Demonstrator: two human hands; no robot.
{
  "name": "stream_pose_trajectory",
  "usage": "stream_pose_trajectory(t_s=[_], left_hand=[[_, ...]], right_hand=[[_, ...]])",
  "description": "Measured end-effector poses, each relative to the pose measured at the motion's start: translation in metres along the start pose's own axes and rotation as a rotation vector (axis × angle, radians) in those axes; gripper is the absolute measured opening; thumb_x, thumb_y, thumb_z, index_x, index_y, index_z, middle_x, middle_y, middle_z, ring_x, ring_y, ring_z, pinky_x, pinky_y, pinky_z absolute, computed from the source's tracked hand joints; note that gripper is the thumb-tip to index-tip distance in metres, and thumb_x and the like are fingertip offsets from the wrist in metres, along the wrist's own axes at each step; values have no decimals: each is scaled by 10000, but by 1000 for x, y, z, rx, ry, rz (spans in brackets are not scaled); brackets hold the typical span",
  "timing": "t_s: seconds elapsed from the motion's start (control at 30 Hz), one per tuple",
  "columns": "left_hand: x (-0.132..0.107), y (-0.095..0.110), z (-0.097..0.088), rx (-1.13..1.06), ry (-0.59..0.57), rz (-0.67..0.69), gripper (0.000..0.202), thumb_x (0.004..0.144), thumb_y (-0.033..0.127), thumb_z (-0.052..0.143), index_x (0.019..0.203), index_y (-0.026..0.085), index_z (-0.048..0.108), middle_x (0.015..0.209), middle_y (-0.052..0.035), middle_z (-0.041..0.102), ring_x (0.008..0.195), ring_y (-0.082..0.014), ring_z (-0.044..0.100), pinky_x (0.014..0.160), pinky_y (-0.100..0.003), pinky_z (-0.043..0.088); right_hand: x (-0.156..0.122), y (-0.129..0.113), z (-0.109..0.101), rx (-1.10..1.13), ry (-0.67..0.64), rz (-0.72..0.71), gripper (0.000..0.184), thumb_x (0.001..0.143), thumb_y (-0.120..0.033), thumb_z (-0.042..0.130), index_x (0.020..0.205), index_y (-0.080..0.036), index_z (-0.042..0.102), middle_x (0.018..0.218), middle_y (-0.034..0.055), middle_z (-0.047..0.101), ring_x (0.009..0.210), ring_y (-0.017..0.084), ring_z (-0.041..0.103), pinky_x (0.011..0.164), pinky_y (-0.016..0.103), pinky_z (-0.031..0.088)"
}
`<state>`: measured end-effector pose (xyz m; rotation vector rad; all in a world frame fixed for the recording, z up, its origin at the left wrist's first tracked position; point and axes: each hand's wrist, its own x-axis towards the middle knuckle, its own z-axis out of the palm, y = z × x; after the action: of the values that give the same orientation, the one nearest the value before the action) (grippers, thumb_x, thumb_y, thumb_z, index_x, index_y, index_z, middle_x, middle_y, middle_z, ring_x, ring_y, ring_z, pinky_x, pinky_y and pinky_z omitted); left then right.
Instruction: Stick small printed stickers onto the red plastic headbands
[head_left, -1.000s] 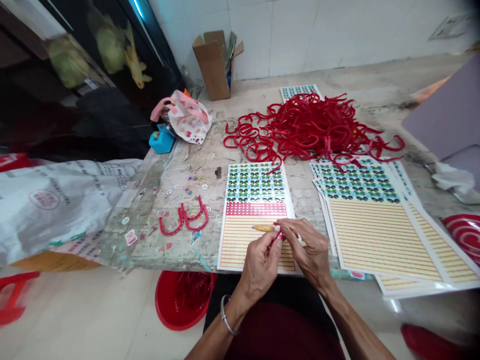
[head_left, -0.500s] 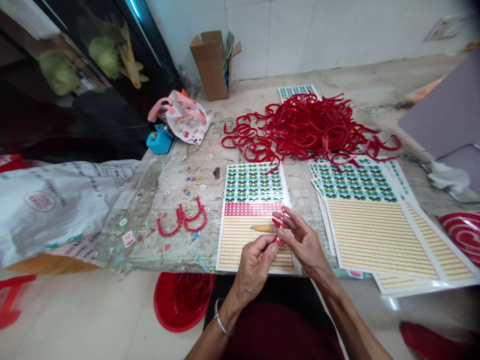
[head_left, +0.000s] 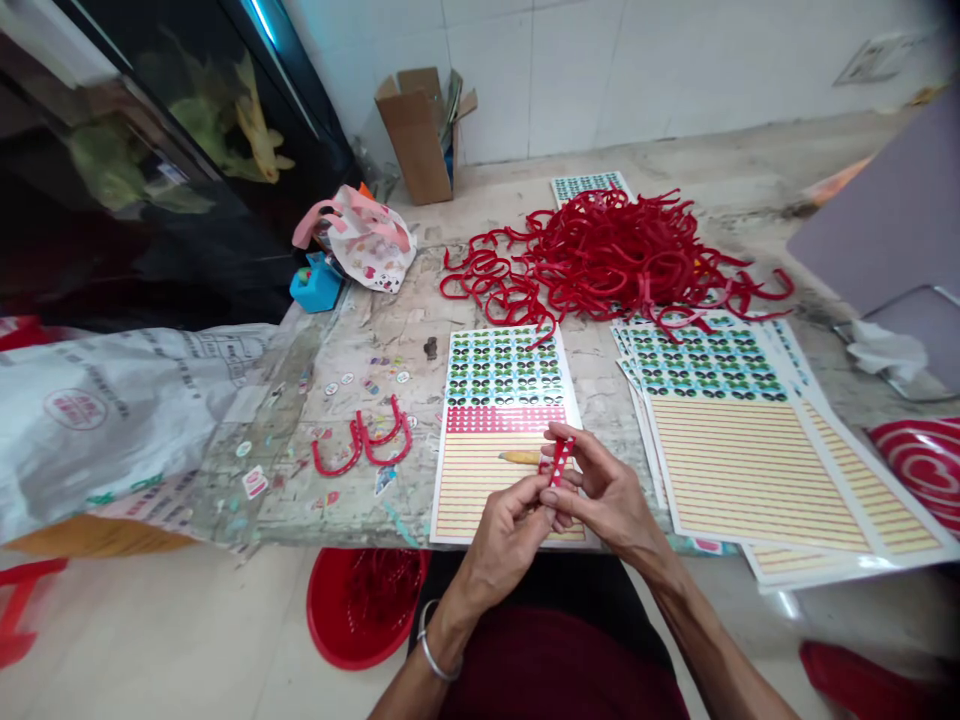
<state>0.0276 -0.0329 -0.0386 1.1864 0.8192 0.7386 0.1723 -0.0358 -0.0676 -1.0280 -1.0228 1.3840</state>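
Both my hands meet over the near part of a sticker sheet (head_left: 495,490) on the table. Between them is a narrow red band (head_left: 560,464) with white marks, its dotted face turned up. My left hand (head_left: 506,535) pinches the band's near end between thumb and fingers. On the far side, my right hand (head_left: 611,490) has its thumb and fingers closed around the same band. Its other end is mostly hidden by fingers. Just left of the right fingers, a yellow pointed tool (head_left: 519,457) lies on the sheet, partly covered. A few red curved bands (head_left: 386,460) lie to the left.
A large pile of red bands (head_left: 615,250) lies at the back. More sticker sheets (head_left: 757,470) are stacked at right. A red basin (head_left: 330,625) stands on the floor below the edge. A cardboard box (head_left: 416,140), cloth bag (head_left: 379,245) and blue tape dispenser (head_left: 316,285) stand behind.
The band has turned so more of its dotted face shows. My right fingers have drawn in and slightly lower, and my left thumb has slid nearer to them. The view shifts slightly.
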Motion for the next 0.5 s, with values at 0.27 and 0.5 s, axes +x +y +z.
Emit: stream_pose_trajectory(t_s=[0.27,0.5], left_hand=[[-2,-3,-4,84,-18,20,158,837,138,457,847,118,613,741,-28,572,714,-125,514,700,-244,405],[-4,-7,-9,148,-23,0,177,818,126,456,825,129,632,766,-33,599,709,-126,517,693,-235,402]], right_hand=[[2,-9,0,60,32,31,563,665,-250,730,1182,-280,509,1175,74,525,996,204,568,755,323,541],[5,-9,2,60,79,49,462,706,-243,693,1138,-256,530,1072,59,567,854,165,611,687,303,549]])
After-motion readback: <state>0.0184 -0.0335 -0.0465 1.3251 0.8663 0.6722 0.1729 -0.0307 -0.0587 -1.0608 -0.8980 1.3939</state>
